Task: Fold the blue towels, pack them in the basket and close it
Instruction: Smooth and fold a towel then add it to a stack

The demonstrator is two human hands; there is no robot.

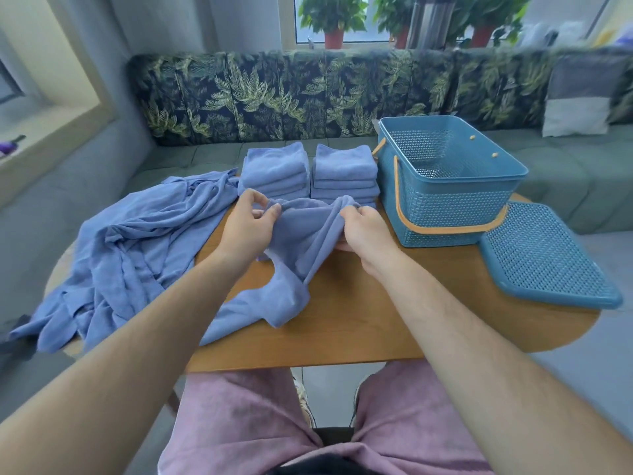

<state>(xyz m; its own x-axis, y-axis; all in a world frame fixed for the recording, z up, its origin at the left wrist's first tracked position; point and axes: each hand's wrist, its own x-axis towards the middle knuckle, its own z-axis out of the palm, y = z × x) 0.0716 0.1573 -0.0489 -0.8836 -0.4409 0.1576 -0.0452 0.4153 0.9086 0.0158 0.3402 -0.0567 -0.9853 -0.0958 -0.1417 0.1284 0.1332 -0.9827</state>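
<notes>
Done: two stacks of folded towels [310, 173] stand on the desk [359, 303].
Now: left hand [248, 224] and right hand [364, 231] fingers pinch one towel [301, 241].
Left: unfolded pile [130, 248]; basket [445, 186] empty, lid [544, 255] off.

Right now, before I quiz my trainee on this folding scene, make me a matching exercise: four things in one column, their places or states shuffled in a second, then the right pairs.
Things
1. blue perforated plastic basket with orange handle
2. blue perforated plastic lid
3. heap of unfolded blue cloth towels
4. single blue cloth towel

Places or states
A. gripped by the left hand and the right hand
B. lying flat on the wooden table, right of the basket
C. lidless, no towels inside
D. spread over the table's left side

Pairs: 1-C, 2-B, 3-D, 4-A
</notes>
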